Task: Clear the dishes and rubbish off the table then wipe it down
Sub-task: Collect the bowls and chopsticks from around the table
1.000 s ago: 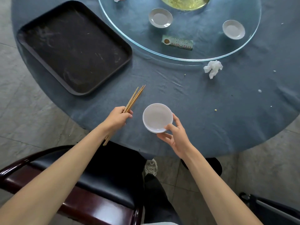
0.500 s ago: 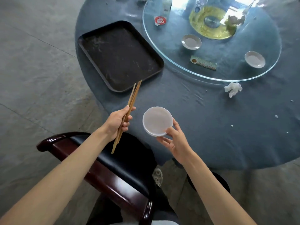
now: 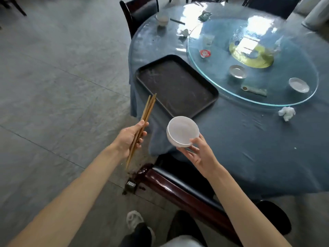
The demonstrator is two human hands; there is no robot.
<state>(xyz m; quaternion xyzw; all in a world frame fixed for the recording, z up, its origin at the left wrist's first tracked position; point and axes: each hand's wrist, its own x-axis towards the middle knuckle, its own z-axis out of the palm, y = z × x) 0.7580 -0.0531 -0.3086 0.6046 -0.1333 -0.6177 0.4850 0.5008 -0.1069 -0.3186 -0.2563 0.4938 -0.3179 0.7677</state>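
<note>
I see a white bowl (image 3: 182,131) held up off the table (image 3: 249,139), over its near edge, just in front of the black tray (image 3: 176,85). Looks like two bowls stacked, can't be sure. Chopsticks (image 3: 142,125) are out left of the table, over the floor (image 3: 53,77), tips pointing up and away.

Table is round with a blue cloth. Tray sits on it at the left. Glass turntable (image 3: 252,63) beyond carries two small white dishes (image 3: 236,71) (image 3: 298,84), a red-white lid (image 3: 205,53) and a green packet (image 3: 254,90). Crumpled tissue (image 3: 287,113) lies on the cloth just off the turntable rim. Far side: a cup (image 3: 162,19), more scraps, blurred. Dark wood chair (image 3: 178,182) is at the near edge, another chair (image 3: 140,11) at the far left. Floor is grey tile.

Left hand (image 3: 130,139): fingers curled round the chopsticks mid-length, clamped. Right hand (image 3: 201,152): thumb on the bowl rim, fingers under it, gripping. Hands well apart.
</note>
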